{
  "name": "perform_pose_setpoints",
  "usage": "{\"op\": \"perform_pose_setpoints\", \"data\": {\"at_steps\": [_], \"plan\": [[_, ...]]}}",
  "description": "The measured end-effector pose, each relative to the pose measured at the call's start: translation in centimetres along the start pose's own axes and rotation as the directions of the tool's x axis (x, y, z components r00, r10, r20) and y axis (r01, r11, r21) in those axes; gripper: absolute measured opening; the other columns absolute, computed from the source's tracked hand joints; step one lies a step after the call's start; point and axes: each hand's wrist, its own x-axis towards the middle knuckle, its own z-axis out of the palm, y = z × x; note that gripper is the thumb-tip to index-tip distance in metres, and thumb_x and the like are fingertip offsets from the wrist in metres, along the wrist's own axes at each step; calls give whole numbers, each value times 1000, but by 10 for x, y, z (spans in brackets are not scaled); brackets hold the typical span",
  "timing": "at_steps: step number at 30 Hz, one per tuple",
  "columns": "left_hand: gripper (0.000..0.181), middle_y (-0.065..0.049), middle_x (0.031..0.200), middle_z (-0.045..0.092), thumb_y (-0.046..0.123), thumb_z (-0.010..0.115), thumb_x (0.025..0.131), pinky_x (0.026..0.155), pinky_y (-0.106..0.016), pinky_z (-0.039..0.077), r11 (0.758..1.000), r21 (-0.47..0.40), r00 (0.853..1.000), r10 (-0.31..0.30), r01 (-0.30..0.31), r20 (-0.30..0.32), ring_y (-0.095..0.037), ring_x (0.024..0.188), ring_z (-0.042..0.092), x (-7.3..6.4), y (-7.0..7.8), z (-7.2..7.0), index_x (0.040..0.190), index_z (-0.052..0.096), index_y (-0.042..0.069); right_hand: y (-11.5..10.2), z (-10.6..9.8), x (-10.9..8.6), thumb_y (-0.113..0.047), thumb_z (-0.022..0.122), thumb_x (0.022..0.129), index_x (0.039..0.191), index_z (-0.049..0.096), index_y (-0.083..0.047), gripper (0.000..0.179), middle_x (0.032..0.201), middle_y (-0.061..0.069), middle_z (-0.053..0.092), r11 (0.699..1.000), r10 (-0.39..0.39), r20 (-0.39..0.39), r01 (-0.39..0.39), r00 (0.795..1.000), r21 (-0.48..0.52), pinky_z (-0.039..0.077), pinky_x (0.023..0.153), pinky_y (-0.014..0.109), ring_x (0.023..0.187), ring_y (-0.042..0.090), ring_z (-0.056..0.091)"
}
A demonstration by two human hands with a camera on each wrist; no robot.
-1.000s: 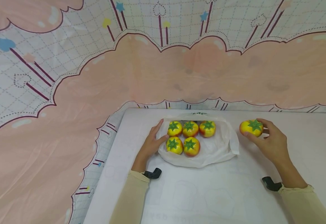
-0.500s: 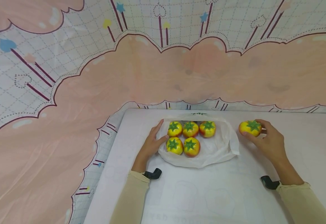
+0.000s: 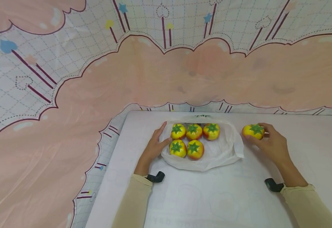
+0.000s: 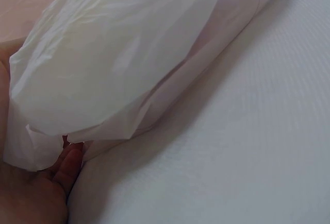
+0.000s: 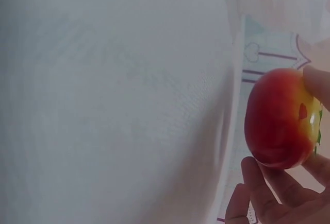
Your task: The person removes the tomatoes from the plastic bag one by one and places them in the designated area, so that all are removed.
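A white plastic bag (image 3: 220, 155) lies with its mouth spread on the table, and several yellow-red toy tomatoes (image 3: 195, 149) with green star-shaped leaves sit inside in two rows. My left hand (image 3: 154, 146) holds the bag's left side, the thumb over the rim close to the tomatoes. In the left wrist view the bag's wall (image 4: 118, 64) covers part of that hand. To the right of the bag, my right hand (image 3: 272, 144) grips another toy tomato (image 3: 251, 131) between thumb and fingers. The right wrist view shows this tomato's red underside (image 5: 278, 121), apart from the table.
The white table (image 3: 194, 196) spreads in front of the bag and to both sides. Behind it hangs a pink patterned cloth (image 3: 211, 79). Black wrist cameras (image 3: 156, 176) sit on both wrists.
My right hand has moved slightly left with its tomato, closer to the bag. The left hand, the bag and the tomatoes in it have stayed in place.
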Motion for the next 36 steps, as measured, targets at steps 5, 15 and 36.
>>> {"op": "perform_pose_setpoints", "data": {"at_steps": [5,15,36], "plan": [[76,-3,165,32,41,68,92,117,-74,23,1000,3,1000,1,-1,0,-41,156,22,0,0,0,153,27,59,2,0,1,-62,65,92,156,32,-2,93,146,38,42,1000,10,35,-10,999,-18,52,97,66,124,54,48],[76,-4,165,31,41,68,92,116,-74,24,1000,14,1000,6,-6,-4,-43,156,22,0,0,0,154,27,59,4,0,2,-60,66,92,156,31,-1,94,145,40,42,999,27,73,-25,997,-35,51,98,66,124,54,49],[77,-4,166,31,42,69,91,116,-74,23,1000,24,1000,-1,2,-8,-42,156,22,1,-1,0,154,28,58,4,-1,4,-65,65,90,157,28,-5,97,149,41,37,996,69,120,-62,990,-61,49,99,68,127,57,46]]}}
